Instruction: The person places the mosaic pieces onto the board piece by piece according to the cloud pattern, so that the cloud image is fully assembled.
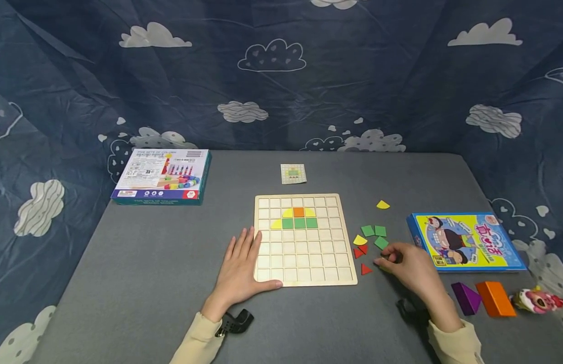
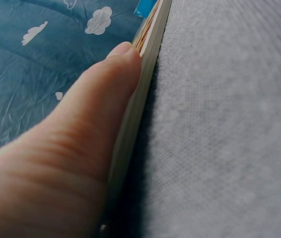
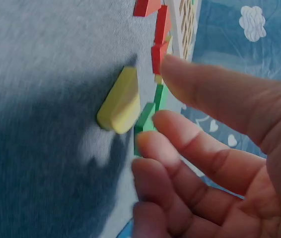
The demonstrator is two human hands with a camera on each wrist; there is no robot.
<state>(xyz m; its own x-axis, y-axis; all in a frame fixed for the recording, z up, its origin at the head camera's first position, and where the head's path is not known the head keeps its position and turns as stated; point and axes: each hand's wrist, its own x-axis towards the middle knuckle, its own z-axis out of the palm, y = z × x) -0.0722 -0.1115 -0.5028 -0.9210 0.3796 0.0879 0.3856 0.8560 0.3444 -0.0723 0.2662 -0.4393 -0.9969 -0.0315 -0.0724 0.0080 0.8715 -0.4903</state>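
The left hand (image 1: 242, 267) has a flat, wide grip: its straight fingers lie on the grey bench (image 1: 149, 263) against the near left corner of the pale wooden grid board (image 1: 305, 239), and the thumb presses along the board's near edge, as the left wrist view shows close up. The right hand (image 1: 406, 267) hovers right of the board with its fingers loosely curled and holding nothing; in the right wrist view a yellow quarter-round wooden piece (image 3: 120, 101) lies on the bench just beyond the fingertips (image 3: 153, 144), with no contact shown.

Far left on the bench lies a flat white and teal box (image 1: 162, 176). On the board, yellow, orange and green tiles (image 1: 298, 218) fill squares near the far edge. Beyond the board lies a small pattern card (image 1: 293, 173). Between board and right hand lie loose green squares (image 1: 374, 231) and red triangles (image 1: 361, 251). Further right are a blue picture book (image 1: 465, 241), a purple wooden block (image 1: 465, 297) and an orange wooden block (image 1: 495, 298).
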